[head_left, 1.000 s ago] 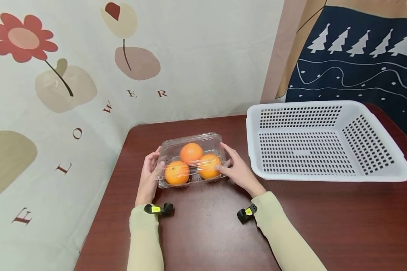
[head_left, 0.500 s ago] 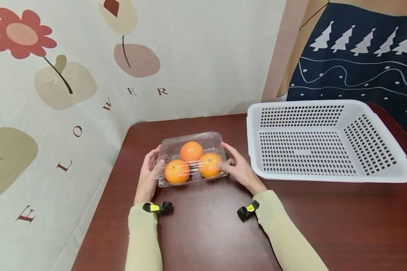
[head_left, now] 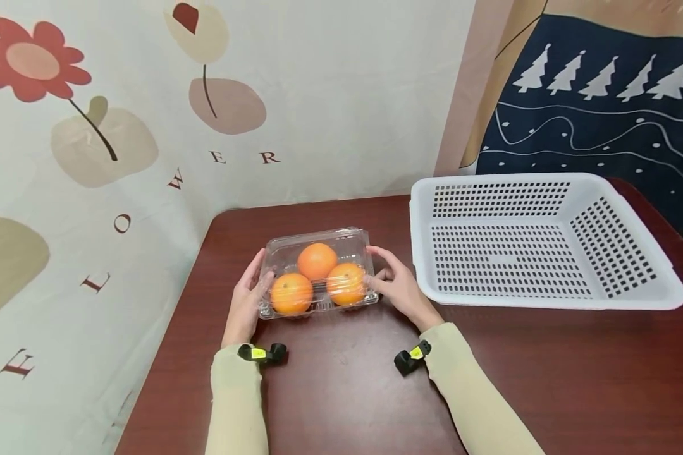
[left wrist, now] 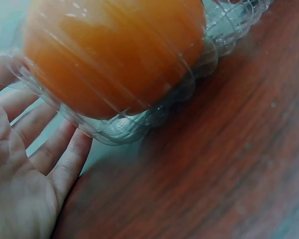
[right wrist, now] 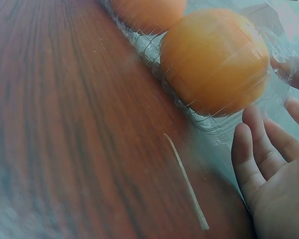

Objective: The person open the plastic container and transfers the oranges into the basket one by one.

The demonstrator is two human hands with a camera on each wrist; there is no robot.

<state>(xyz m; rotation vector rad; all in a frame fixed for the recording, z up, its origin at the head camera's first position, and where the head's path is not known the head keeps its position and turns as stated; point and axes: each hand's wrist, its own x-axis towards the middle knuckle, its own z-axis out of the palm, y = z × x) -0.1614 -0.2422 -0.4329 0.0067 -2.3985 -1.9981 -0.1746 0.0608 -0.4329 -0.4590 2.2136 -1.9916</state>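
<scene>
Three oranges, one of them a front-left orange [head_left: 291,294], sit inside a clear plastic clamshell box [head_left: 324,306] with its lid down on the dark red table. At the box's left end, my left hand [head_left: 243,308] holds it, thumb over the front corner and fingers along the side. My right hand [head_left: 401,289] grips the opposite end, its thumb near the front-right orange [head_left: 346,284]. In the left wrist view, the fingers [left wrist: 70,159] lie against the ribbed plastic wall. The right wrist view shows the other hand's fingers [right wrist: 261,142] at the box's end.
A white perforated plastic basket [head_left: 506,302] stands on the table to the right of the box. Behind the table [head_left: 341,392] hang a flower-patterned cloth [head_left: 341,95] and a navy cloth [head_left: 592,133] with white trees.
The head view has shifted slightly. Both hands stay at the two ends of the box, and the oranges keep their places inside it.
</scene>
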